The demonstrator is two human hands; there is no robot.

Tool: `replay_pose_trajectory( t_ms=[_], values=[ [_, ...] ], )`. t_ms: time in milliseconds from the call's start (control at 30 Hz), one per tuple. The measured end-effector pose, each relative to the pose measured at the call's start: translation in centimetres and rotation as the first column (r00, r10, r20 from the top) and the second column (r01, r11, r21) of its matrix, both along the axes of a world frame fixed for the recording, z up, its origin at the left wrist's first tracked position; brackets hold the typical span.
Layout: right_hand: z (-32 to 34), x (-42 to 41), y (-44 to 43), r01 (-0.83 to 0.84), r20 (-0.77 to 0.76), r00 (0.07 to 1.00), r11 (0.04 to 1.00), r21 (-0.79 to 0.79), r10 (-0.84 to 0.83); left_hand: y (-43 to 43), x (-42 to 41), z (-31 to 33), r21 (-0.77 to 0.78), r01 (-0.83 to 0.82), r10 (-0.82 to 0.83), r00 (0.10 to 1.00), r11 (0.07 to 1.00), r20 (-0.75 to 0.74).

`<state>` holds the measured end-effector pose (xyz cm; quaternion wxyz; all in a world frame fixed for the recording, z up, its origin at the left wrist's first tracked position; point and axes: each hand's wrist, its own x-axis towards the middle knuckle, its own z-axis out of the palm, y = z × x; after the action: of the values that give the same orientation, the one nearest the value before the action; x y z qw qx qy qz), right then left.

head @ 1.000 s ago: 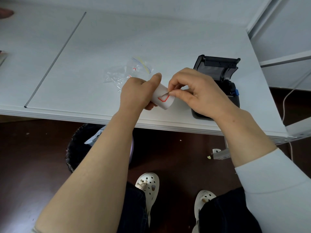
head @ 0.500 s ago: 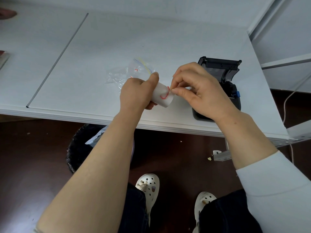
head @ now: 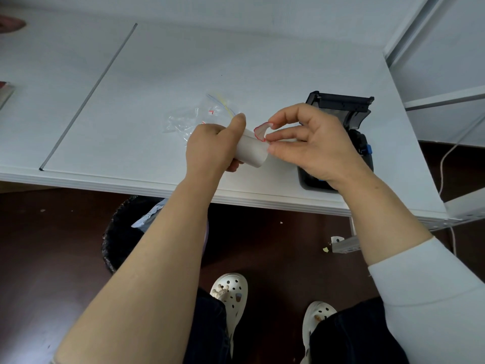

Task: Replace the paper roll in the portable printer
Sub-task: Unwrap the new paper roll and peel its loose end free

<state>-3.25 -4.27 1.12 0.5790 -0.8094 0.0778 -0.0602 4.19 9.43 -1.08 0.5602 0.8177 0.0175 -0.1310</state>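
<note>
White bench (head: 236,61) in a plain white room, printer (head: 341,122) lid-up, just right of both hands, nearer the right. Paper roll (head: 252,151) over the near edge, axis pointing right toward it. Left hand (head: 212,148) clamped round the roll; right hand (head: 312,143) pinching the red-edged sticker (head: 261,131), half peeled.

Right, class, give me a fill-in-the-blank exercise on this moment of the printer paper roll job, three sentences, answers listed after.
1. The left hand grips the white paper ____.
2. The right hand peels up a sticker edged in ____.
3. The lid of the black portable printer on the table stands ____.

Missing words: roll; red; open
</note>
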Motion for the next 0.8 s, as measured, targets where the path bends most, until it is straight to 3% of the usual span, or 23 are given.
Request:
replay_pose_trajectory(
  t_ms=[233,400,600,800],
  values=[
    [-0.4,0.3,1.2,0.035,0.097,0.995,0.961,-0.276,-0.008,-0.1,-0.1,0.0,0.000,0.005,-0.005,1.000,1.000,-0.001],
    [-0.2,0.3,1.0,0.116,0.133,0.987,0.978,-0.172,-0.094,0.0,-0.2,0.0,-0.051,0.019,-0.021,0.999,0.999,-0.040],
    [0.1,0.4,0.4,0.161,0.067,0.986,0.984,-0.074,-0.156,0.0,-0.4,0.3,-0.250,0.069,-0.118,0.975,0.966,-0.187],
    [-0.1,0.5,0.1,0.167,0.001,0.986,0.986,-0.028,-0.167,0.1,-0.2,-0.1,-0.362,0.136,-0.219,0.955,0.922,-0.202]
  ],
)
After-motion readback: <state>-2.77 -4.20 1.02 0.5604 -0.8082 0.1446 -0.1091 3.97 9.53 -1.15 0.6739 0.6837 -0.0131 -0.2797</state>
